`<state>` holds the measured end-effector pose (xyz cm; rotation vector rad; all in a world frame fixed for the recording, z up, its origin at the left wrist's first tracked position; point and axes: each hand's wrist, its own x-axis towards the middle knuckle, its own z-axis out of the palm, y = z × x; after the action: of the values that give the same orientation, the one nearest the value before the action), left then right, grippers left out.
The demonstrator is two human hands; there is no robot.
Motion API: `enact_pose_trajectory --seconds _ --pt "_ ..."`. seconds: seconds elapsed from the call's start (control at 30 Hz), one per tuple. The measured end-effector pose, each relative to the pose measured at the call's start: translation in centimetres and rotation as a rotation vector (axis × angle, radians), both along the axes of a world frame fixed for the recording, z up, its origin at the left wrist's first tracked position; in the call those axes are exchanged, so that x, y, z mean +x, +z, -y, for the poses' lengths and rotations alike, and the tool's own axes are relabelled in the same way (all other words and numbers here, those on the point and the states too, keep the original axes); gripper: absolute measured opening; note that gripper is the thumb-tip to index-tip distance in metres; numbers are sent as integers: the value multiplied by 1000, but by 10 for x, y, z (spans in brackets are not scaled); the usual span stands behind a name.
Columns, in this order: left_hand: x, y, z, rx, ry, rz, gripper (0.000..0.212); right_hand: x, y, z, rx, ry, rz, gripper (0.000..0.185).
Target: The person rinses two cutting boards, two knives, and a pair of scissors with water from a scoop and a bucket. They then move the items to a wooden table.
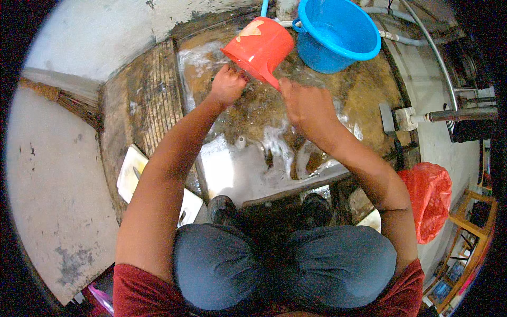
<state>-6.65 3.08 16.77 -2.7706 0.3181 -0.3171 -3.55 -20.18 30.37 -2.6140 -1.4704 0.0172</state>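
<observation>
My right hand (307, 103) grips the handle of a red plastic dipper (263, 45), which is tipped with its mouth to the lower left. Just below the dipper's rim is my left hand (229, 85), its fingers curled in. Whether those fingers hold anything is hidden from this side. Beneath both hands spreads a wet, stained floor (253, 119) with shallow water and suds. A blue plastic bucket (323, 55) with a loop handle stands beyond my right hand.
On the left lies a white cutting board (128, 174) with a blade on it, partly behind my left arm. A ridged plank (158, 99) and a stick broom (75, 105) are nearby. At right are a cleaver (387, 117), a pipe (459, 115) and a red plastic bag (429, 202).
</observation>
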Motion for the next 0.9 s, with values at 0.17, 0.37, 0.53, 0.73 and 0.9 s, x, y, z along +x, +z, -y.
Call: enact_pose_trajectory --seconds 0.17,0.37,0.53,0.73,0.9 --pt "4 -9 -5 -30 -72 84 12 2 6 6 -19 -34 125 17" --pt "-2 -7 -6 -63 159 -180 14 19 86 44 -25 -359 129 22" --pt "-7 1 -11 -192 382 -378 14 80 108 72 83 -480 334 34" --pt "-2 -7 -15 -387 605 -354 18 200 31 33 -217 -451 204 31" --pt "3 -10 -14 -692 592 -386 23 247 -32 11 -417 -333 113 34"
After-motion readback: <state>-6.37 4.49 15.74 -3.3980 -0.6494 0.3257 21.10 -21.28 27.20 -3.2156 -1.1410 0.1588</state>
